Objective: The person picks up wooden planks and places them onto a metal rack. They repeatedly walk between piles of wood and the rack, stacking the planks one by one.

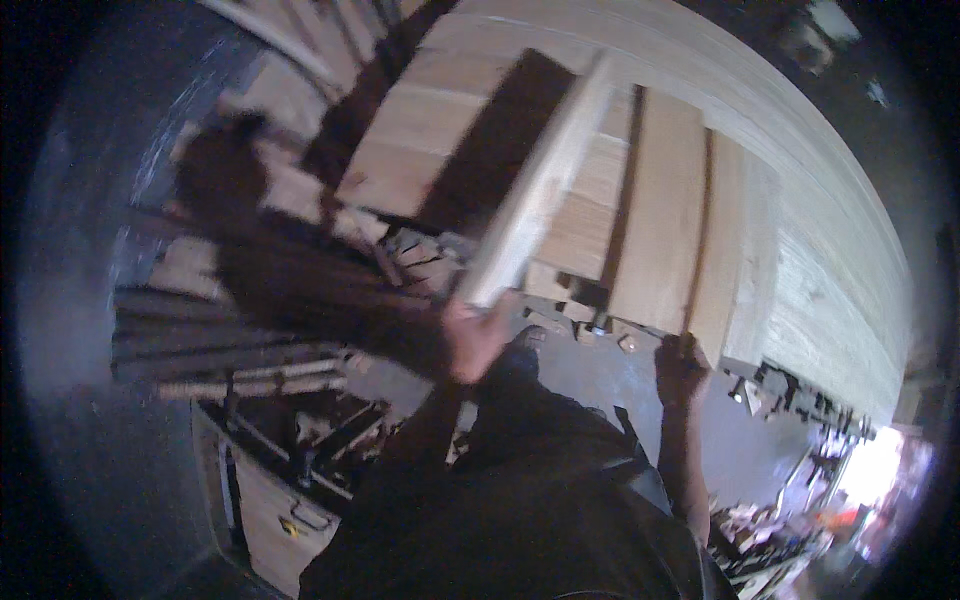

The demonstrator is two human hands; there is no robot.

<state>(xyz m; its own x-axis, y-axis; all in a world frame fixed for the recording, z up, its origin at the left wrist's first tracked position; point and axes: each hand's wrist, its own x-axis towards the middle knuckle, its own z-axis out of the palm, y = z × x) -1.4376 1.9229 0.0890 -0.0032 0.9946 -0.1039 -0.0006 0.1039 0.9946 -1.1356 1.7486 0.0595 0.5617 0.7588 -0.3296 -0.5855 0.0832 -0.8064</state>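
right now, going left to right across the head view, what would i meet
Open wooden bin → left hand with the pale board it holds → wide plank → narrower plank at the right hand → white glare

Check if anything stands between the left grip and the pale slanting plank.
Nothing visible does: the left grip holds the pale slanting plank at its near end. The wide board lies to the right, not between them.

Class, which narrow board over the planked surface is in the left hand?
The leftmost narrow board, gripped at its near end by the left hand; the other narrow boards lie to its right.
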